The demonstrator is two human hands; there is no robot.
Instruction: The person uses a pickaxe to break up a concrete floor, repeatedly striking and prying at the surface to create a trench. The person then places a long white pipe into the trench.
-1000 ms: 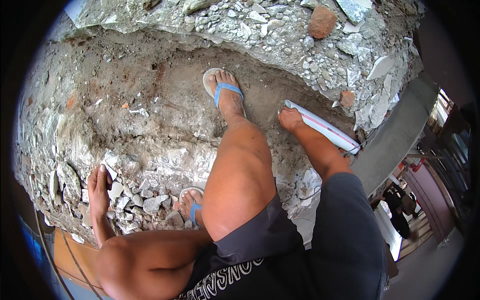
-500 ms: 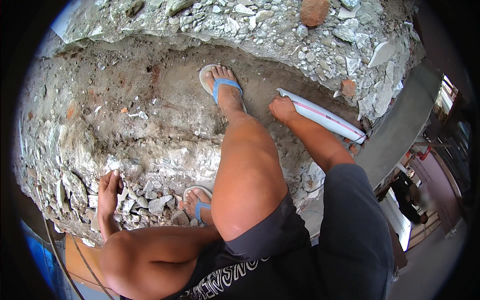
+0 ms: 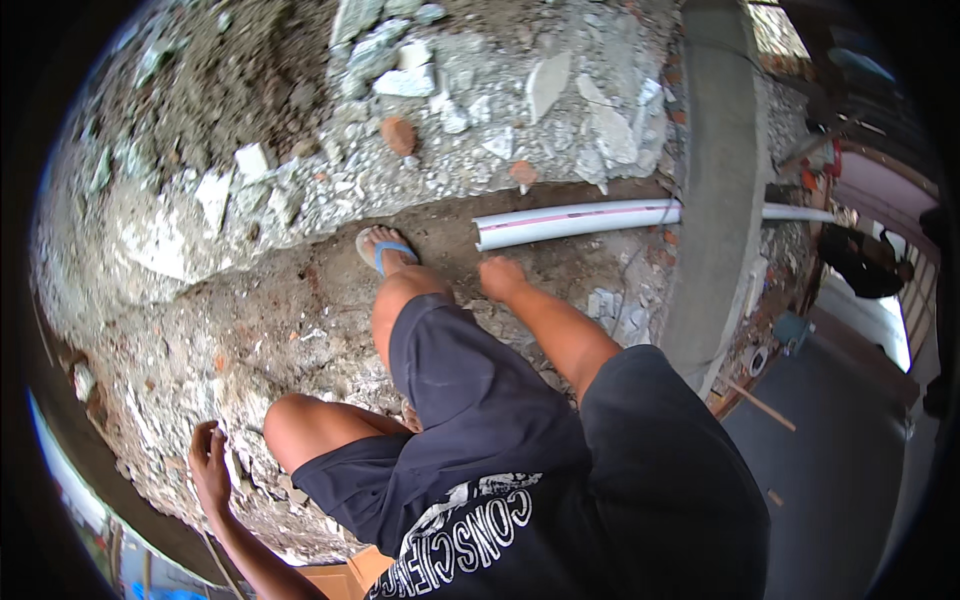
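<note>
A long white pipe (image 3: 580, 223) with a pink stripe lies in a dirt trench. Its near end is open, and its far part passes under a concrete beam (image 3: 715, 170). Just below that open end is my right hand (image 3: 502, 278), apart from the pipe, its fingers curled in with nothing visible in them. My left hand (image 3: 209, 468) hangs over the rubble at the left, fingers bent but apart, holding nothing that I can see. One sandalled foot (image 3: 385, 248) stands in the trench, left of the pipe's end.
Broken concrete and stones (image 3: 590, 110) line the trench's far side, with a brick piece (image 3: 398, 136) among them. Past the beam, a person in dark clothes (image 3: 862, 262) is at the right. A wooden stick (image 3: 760, 405) lies over the grey floor there.
My right hand has come away from the pipe's end. My view has swung right, showing more of the beam and the pipe beyond it. My left hand's fingers have loosened.
</note>
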